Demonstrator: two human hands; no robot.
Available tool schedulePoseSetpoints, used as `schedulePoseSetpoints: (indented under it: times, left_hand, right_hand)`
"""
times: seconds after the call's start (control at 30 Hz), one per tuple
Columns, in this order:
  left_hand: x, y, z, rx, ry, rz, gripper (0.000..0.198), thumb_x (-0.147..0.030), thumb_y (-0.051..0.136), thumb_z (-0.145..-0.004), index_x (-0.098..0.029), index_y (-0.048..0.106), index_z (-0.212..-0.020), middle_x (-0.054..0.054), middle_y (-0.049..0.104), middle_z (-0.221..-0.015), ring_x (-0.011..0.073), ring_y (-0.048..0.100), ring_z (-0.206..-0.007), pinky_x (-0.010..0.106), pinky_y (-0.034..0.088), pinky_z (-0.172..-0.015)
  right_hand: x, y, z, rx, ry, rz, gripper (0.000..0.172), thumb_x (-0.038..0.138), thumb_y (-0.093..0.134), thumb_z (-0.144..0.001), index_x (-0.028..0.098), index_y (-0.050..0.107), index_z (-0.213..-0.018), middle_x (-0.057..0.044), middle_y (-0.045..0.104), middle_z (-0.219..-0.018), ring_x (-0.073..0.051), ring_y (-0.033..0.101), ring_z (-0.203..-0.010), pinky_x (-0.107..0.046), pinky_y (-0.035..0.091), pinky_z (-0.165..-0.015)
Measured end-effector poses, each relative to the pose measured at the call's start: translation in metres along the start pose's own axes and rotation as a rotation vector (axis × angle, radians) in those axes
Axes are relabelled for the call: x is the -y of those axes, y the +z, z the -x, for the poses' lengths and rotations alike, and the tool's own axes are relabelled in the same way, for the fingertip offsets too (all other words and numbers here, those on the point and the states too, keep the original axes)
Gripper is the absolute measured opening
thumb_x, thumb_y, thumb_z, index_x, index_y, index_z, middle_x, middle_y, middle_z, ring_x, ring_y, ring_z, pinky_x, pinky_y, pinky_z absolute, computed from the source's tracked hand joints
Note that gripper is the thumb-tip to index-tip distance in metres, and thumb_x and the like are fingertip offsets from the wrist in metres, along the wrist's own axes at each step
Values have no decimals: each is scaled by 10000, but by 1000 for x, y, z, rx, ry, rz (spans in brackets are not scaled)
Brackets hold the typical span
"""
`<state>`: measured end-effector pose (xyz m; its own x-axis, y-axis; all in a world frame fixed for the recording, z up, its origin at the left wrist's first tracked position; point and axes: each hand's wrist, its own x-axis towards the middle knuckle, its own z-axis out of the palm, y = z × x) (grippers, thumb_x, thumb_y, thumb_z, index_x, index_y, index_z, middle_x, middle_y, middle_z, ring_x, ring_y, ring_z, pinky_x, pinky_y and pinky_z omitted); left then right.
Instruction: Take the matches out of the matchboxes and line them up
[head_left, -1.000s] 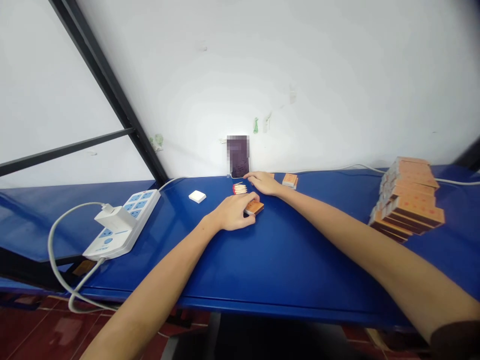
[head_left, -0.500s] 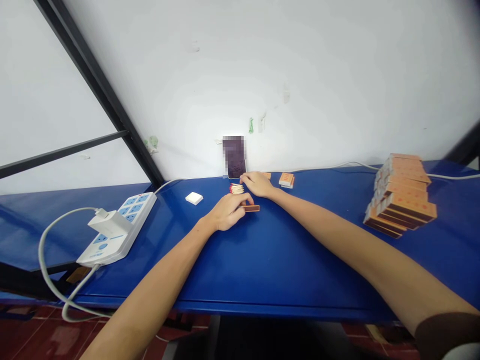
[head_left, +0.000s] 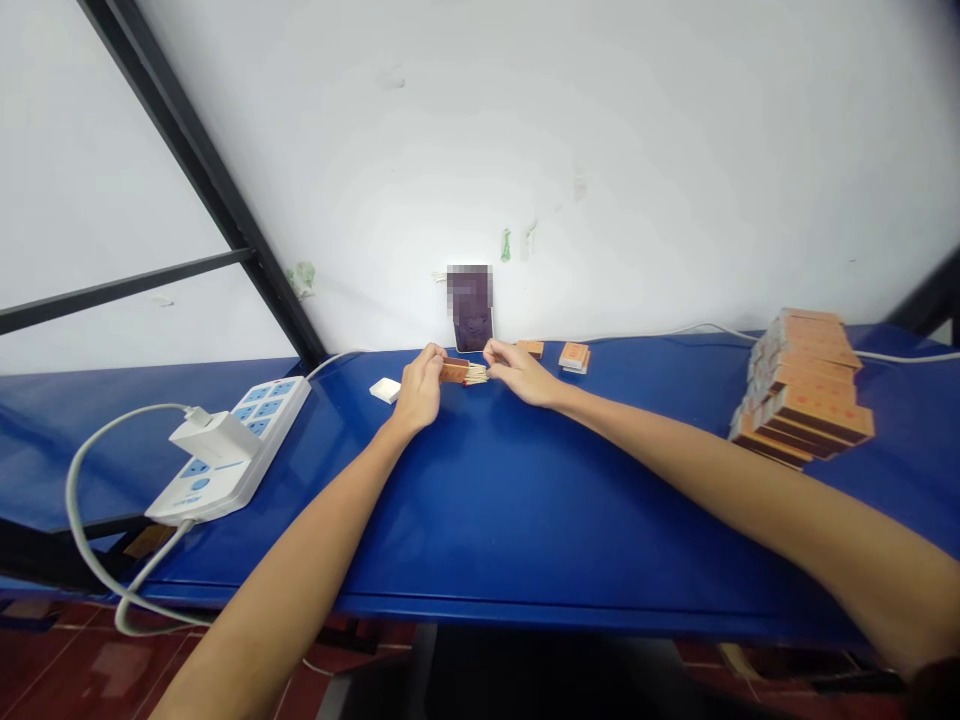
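My left hand is closed around an orange-brown matchbox sleeve, held level just over the blue table. Several matches lie in a bundle at the sleeve's right end, pale sticks with a few red heads showing. On their other side my right hand is closed, its thumb and fingertips pinched at the stick ends. A small white matchbox tray rests on the table just left of my left hand. Behind the right hand lies another matchbox, partly covered.
A phone leans on the wall behind the hands. Two stacked matchboxes lie to its right. A large pile of matchboxes stands at far right. A white power strip with a plugged-in charger and looping cables occupies the left.
My left hand has moved back and left, turning the sleeve so its end faces the matches. My right hand has come nearer the matches and its fingers are now curled at their ends.
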<state>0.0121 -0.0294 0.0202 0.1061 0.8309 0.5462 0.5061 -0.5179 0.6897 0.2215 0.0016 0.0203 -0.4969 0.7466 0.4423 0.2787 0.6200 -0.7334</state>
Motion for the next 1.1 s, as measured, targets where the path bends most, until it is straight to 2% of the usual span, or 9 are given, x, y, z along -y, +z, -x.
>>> schedulePoseSetpoints:
  times: [0.2,0.33,0.43,0.53,0.63,0.77,0.87,1.0,1.1]
  left_hand:
    - [-1,9,2,183,-17,212,163,-367,483,-923,-206,511,-919,-9,594,-774,145,526,-672,268,413,-648]
    - [-7,10,5,228,83,95,277,-369,648,-851,-200,546,-1045,34,658,-983,137,576,-722,264,454,-667]
    - [-12,7,7,231,130,-11,312,-341,681,-825,-201,551,-1071,39,675,-1026,111,554,-652,266,473,-661]
    - [-15,6,7,236,156,-55,299,-335,674,-833,-197,569,-1076,46,695,-1028,120,591,-679,278,504,-701]
    - [-17,8,6,233,151,-60,284,-386,662,-863,-189,595,-1056,55,714,-999,141,641,-714,294,534,-731]
    - [-18,11,6,219,32,-24,324,-486,576,-929,-176,629,-1006,54,720,-892,151,663,-638,283,536,-642]
    - [-17,7,6,279,21,7,364,-491,543,-947,-168,626,-1093,51,722,-907,132,636,-586,281,525,-637]
    - [-11,3,5,331,62,-67,515,-454,668,-859,-156,585,-1272,56,743,-964,136,601,-635,277,499,-662]
    - [-8,4,5,384,55,-138,522,-487,660,-866,-178,628,-1285,54,753,-1021,130,563,-619,276,468,-637]
  right_hand:
    - [2,9,22,-24,84,-282,204,395,560,-896,230,470,-977,40,582,-882,-107,559,-592,-280,431,-613]
    - [1,7,24,-68,129,-396,298,460,639,-871,224,463,-917,-10,664,-1019,-117,658,-653,-247,469,-560]
    - [1,5,24,-84,161,-452,386,508,707,-831,228,467,-942,-22,702,-1084,-121,702,-637,-233,494,-548]
    - [1,4,23,-94,205,-511,451,515,772,-767,234,487,-976,-33,713,-1144,-128,718,-611,-233,528,-526]
    - [0,3,22,-76,235,-512,430,484,806,-729,211,557,-950,-47,732,-1070,-128,712,-586,-209,512,-470]
    - [-1,1,21,-126,243,-530,373,428,832,-707,185,611,-881,-38,739,-935,-102,674,-523,-183,472,-421]
    - [-2,-1,20,-179,301,-621,376,404,847,-685,194,601,-877,-14,735,-883,-111,679,-526,-183,478,-415]
    - [-2,-3,20,-208,332,-720,362,345,854,-669,196,602,-881,-2,730,-890,-117,693,-555,-185,490,-428]
    - [-1,-4,22,-218,332,-740,345,320,851,-670,193,620,-892,-1,726,-909,-116,697,-568,-198,521,-452]
